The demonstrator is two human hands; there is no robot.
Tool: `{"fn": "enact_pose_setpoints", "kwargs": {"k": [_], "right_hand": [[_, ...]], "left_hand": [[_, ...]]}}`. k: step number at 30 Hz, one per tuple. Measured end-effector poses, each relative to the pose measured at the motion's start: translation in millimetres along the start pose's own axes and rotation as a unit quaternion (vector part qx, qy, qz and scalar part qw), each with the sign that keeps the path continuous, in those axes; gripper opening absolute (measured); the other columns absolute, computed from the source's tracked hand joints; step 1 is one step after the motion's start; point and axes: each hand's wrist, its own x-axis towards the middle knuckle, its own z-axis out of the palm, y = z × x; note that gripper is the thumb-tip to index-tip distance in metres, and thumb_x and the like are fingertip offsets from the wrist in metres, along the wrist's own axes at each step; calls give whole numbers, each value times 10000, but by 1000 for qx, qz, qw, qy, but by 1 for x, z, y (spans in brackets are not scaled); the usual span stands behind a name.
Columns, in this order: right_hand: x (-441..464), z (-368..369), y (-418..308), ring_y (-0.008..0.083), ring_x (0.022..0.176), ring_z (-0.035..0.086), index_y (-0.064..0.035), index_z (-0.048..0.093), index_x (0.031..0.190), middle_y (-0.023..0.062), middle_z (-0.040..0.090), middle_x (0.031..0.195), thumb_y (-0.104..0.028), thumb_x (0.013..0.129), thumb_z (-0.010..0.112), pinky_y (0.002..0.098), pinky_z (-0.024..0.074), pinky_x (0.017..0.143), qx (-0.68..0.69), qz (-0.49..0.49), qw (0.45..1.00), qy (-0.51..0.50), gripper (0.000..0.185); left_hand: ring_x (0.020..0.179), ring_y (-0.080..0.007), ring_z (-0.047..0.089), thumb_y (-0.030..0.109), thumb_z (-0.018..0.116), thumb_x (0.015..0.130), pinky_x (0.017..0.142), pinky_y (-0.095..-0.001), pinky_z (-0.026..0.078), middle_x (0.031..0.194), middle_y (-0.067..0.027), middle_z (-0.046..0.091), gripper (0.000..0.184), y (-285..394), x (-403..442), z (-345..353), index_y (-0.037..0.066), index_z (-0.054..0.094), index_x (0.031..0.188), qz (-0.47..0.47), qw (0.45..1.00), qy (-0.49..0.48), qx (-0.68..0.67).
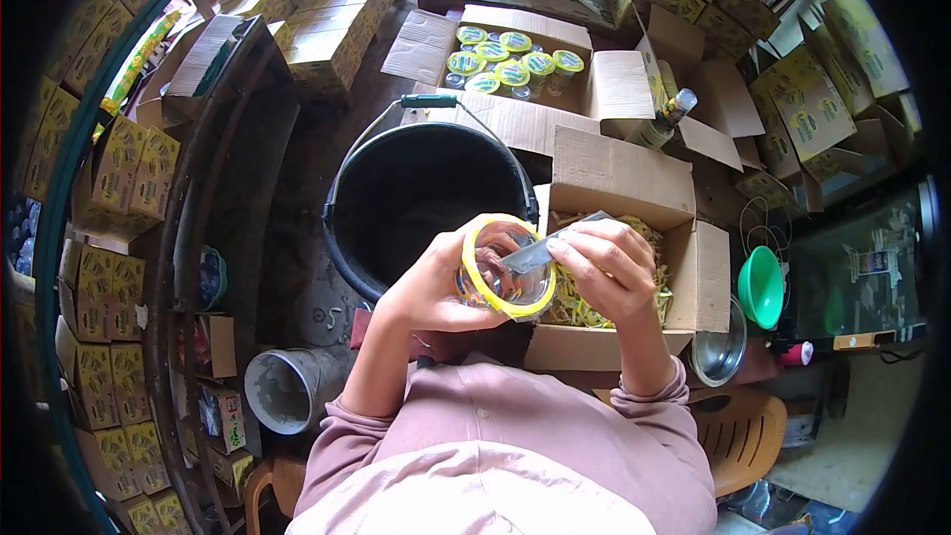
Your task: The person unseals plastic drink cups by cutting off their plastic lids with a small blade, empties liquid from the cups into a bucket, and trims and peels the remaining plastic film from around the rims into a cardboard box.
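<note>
My left hand [432, 282] is wrapped round a clear plastic cup [542, 295] with a yellow rim, its open mouth tilted toward me. Between the fingers and thumb of my right hand [616, 272] is a flat metal blade [529, 257], reaching over the cup's mouth near the rim; whether it touches the rim I cannot tell. Just beyond the cup stands a black bucket [342, 238] with a green handle grip [429, 101]. Under my right hand, a cardboard box [622, 166] holds thin yellow strips [570, 305].
Farther back, an open carton [609, 79] contains several yellow-lidded cups [492, 52]. A bottle [678, 107] stands beside it. To the right are a green bowl [761, 287] and a metal bowl [721, 352]. A grey bucket [281, 391] is at left. Stacked yellow cartons [111, 282] line the side.
</note>
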Motion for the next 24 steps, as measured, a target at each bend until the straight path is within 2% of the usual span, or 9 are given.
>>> {"fn": "enact_pose_setpoints", "kwargs": {"k": [6, 9, 12, 18, 24], "right_hand": [[1, 5, -2, 178, 762, 600, -49, 666, 817, 46, 607, 820, -88, 619, 657, 293, 518, 632, 5, -7, 1000, 20, 203], [4, 6, -2, 182, 758, 601, -43, 661, 812, 47, 607, 819, -87, 613, 663, 294, 520, 632, 13, -10, 999, 28, 204], [3, 8, -2, 189, 748, 601, -42, 658, 812, 48, 607, 813, -71, 617, 662, 296, 520, 634, 25, -8, 999, 47, 196], [-1, 8, -4, 195, 718, 599, -50, 660, 794, 44, 603, 780, 11, 595, 661, 283, 505, 617, 78, 44, 992, 84, 208], [-1, 6, -4, 200, 706, 597, -49, 658, 786, 46, 601, 774, 24, 591, 656, 282, 505, 624, 73, 54, 993, 73, 208]], "left_hand": [[819, -132, 564, 124, 717, 569, 767, -258, 464, 935, -93, 583, 635, -1, 2, 3, -25, 466, 1133, 27, 999, -12, 25], [812, -123, 563, 124, 717, 572, 760, -251, 465, 929, -92, 583, 630, -1, 2, 4, -27, 467, 1130, 45, 998, -11, 32], [809, -117, 563, 126, 717, 575, 757, -245, 464, 927, -90, 582, 621, 0, 0, 5, -31, 471, 1123, 17, 1000, -9, -4], [801, -117, 567, 124, 738, 561, 749, -243, 469, 933, -89, 582, 625, 1, 1, 4, -36, 480, 1107, 47, 999, -16, -11], [786, -122, 580, 150, 784, 530, 738, -255, 475, 936, -86, 594, 644, -2, 4, 2, -21, 500, 1081, 72, 997, -14, 11]]}}
